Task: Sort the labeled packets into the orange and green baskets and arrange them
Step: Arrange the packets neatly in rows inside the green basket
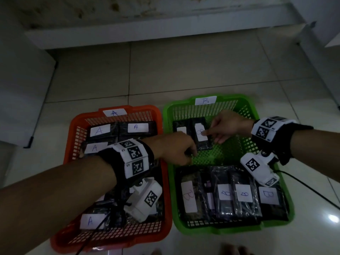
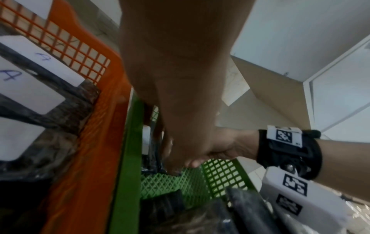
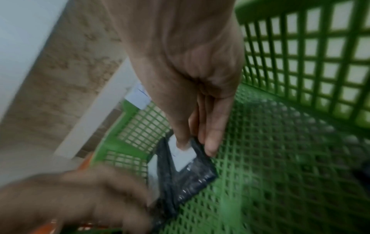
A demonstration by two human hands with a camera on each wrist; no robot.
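A dark packet with a white B label [image 1: 204,145] lies in the far left part of the green basket [image 1: 168,126], beside another dark packet [image 1: 181,128]. My left hand [image 1: 191,153] reaches across from the orange basket [image 1: 77,122] and pinches this packet's near corner. My right hand [image 1: 211,136] presses a straight finger on its label, with the other fingers along its right edge. The right wrist view shows the packet [image 3: 190,178] flat on the mesh under that hand [image 3: 196,147]. Several B packets [image 1: 244,194] stand in a row at the green basket's near end. A-labelled packets [image 1: 136,127] fill the orange basket.
Both baskets sit side by side on a tiled floor [image 1: 184,74]. A white ledge [image 1: 165,30] runs along the back. A black cable [image 1: 312,190] trails over the floor right of the green basket. Bare mesh [image 1: 230,150] shows in the green basket's middle.
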